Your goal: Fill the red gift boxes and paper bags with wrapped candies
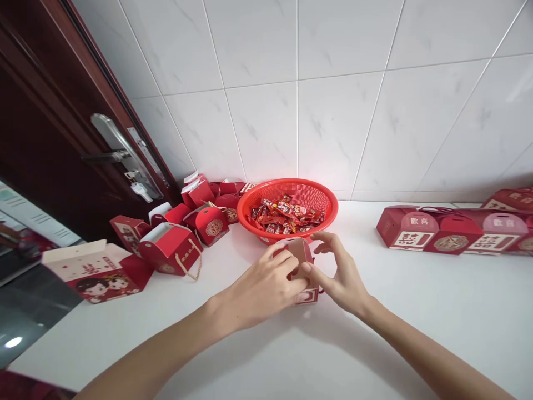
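Observation:
A small red paper gift box point(307, 296) stands upright on the white table, its upper part partly covered by my fingers. My left hand point(270, 283) is closed over its left side and top, fingers curled at the upper edge. Whether a candy is in those fingers is hidden. At the box's right side is my right hand point(343, 278), thumb and fingers apart, the thumb tip by the upper edge. Just behind the box, a red plastic basket point(328, 214) holds many wrapped candies point(287, 216).
Several red gift boxes, one with a rope handle point(169, 250) and one with a cartoon couple point(106, 286), stand at the left. A row of closed boxes point(412, 229) lines the right. Behind is a tiled wall point(266, 128); a dark door point(54, 111) is at left.

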A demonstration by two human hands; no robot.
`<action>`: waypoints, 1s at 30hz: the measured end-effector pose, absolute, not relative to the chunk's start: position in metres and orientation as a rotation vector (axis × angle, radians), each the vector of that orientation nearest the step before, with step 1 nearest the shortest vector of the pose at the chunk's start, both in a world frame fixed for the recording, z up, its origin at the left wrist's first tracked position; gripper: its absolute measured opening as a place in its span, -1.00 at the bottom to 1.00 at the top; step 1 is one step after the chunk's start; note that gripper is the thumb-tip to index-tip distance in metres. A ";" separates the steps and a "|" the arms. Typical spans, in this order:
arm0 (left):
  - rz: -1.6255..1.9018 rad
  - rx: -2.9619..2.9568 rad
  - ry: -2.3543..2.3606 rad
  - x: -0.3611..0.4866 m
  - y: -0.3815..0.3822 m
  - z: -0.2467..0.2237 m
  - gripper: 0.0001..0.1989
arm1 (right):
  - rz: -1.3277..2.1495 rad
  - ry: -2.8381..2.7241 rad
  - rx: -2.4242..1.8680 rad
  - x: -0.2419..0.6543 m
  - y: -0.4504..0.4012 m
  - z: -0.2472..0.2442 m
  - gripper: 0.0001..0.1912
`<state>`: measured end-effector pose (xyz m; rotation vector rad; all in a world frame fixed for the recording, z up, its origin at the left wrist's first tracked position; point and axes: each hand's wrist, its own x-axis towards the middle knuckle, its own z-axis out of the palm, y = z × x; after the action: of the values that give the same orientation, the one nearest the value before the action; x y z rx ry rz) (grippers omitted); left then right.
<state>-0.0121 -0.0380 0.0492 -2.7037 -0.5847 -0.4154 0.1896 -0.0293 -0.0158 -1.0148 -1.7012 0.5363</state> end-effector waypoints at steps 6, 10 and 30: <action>-0.435 -2.904 -0.852 -0.036 -0.042 0.066 -0.67 | 0.500 -1.709 -1.016 0.183 -0.037 -0.002 -0.75; -0.498 -2.895 -1.139 -0.058 -0.040 0.067 -0.64 | 0.629 -1.604 -1.094 0.186 -0.040 -0.001 -0.77; -0.334 -2.929 -1.708 -0.057 -0.031 0.061 -0.15 | 1.427 -1.161 -1.054 0.186 -0.041 -0.012 -0.84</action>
<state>-0.0573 -0.0310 0.0613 -2.9295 -1.7077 -0.3337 0.1856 -0.0407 -0.0119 -1.0540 -1.1610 1.4272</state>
